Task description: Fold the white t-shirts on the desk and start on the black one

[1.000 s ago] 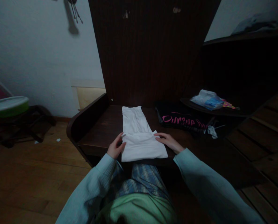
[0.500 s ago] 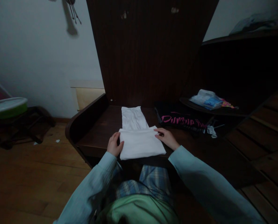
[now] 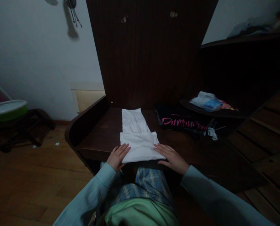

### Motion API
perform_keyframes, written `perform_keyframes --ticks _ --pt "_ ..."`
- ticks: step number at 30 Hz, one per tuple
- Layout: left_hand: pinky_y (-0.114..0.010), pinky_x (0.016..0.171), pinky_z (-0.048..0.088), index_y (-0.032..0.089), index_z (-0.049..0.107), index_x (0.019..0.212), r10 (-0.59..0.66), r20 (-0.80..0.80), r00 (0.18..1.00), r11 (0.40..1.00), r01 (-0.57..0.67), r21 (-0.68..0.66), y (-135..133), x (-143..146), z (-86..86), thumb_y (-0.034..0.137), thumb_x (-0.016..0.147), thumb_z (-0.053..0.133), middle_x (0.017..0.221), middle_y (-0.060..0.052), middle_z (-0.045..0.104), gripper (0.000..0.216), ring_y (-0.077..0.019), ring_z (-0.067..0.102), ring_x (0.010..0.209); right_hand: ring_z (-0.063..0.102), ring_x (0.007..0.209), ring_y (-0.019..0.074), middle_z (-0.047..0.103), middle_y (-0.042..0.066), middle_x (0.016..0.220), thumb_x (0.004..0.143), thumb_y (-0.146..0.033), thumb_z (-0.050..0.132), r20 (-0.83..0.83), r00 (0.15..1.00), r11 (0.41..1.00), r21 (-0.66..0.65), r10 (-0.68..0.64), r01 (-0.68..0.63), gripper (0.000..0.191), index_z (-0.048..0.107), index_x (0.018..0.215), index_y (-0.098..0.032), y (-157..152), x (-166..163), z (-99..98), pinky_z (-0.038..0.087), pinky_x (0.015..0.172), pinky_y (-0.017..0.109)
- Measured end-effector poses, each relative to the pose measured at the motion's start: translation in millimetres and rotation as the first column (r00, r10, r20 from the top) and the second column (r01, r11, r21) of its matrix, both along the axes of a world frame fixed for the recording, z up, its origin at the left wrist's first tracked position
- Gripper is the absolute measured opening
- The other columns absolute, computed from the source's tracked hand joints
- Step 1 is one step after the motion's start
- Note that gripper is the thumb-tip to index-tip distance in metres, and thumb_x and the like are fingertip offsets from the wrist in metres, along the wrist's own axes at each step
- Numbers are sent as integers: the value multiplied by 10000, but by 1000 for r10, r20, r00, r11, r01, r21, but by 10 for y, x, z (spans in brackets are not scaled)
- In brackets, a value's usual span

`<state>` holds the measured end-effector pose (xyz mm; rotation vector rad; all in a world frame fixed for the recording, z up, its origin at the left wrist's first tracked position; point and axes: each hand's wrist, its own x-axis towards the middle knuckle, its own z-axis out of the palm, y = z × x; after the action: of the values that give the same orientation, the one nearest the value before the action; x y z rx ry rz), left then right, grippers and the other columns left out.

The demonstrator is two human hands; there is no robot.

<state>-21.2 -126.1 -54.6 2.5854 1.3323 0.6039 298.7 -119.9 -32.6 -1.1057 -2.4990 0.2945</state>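
A white garment (image 3: 140, 142), partly folded, lies on the dark wooden desk (image 3: 95, 140). Its near part is doubled over into a wide flap, while a narrower strip stretches back toward the upright panel. My left hand (image 3: 118, 156) rests on the near left corner of the cloth, fingers extended over it. On the opposite side, my right hand (image 3: 172, 158) has its fingertips laid on the flap's right edge, its thumb apart near the desk's front edge. Neither hand is gripping the cloth.
Dark clothing with pink lettering (image 3: 182, 121) lies at the back right. Beside it, a blue and white plastic packet (image 3: 207, 101) sits on a low rounded shelf. The desk's raised side (image 3: 83, 116) borders the left. A green and white basin (image 3: 8, 110) stands on a dark stool.
Both hands have slid from the sides of the white garment toward its near edge. Their fingers have released the edges and now lie flatter on the cloth.
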Motion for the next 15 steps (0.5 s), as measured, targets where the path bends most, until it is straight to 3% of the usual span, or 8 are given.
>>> perform_keyframes --ticks 2,5,9,12,15 --pt "-442 1018 183 237 427 1257 5 11 1000 1000 -5 17 4 -2 3 183 682 517 1321 -102 420 585 -248 313 1247 403 1194 218 468 52 1285 789 -270 519 1 1000 1000 26 -6 6 421 484 1209 -284 -15 -23 -11 305 994 450" --pt "-435 1010 205 266 543 1143 -44 116 992 999 44 4 -75 -41 102 218 714 465 1206 -75 544 439 -232 421 1170 457 1145 208 552 30 1197 815 -226 463 -4 1000 1000 2 25 -25 328 563 1119 -300 -70 6 74 301 994 455" --pt "-360 892 371 235 653 933 -158 257 954 974 193 -117 -262 -62 418 336 732 445 920 -81 669 307 -218 583 903 515 1064 190 631 8 1060 832 -290 455 -35 995 988 -117 96 -100 249 622 1015 -311 -231 74 389 310 985 401" --pt "-282 678 441 198 646 639 -194 310 931 946 261 -192 -276 -66 742 365 728 461 616 -55 626 265 -176 571 635 558 947 175 644 25 992 836 -335 445 -127 988 975 -189 92 -115 242 648 956 -279 -250 64 729 387 882 310" --pt "-224 525 405 172 561 481 -54 408 912 954 167 -248 -25 -90 991 407 689 518 458 3 513 317 -116 478 482 568 820 182 651 30 855 799 -401 485 -229 974 975 -219 -1 -50 250 662 870 -239 26 -25 1025 416 765 280"
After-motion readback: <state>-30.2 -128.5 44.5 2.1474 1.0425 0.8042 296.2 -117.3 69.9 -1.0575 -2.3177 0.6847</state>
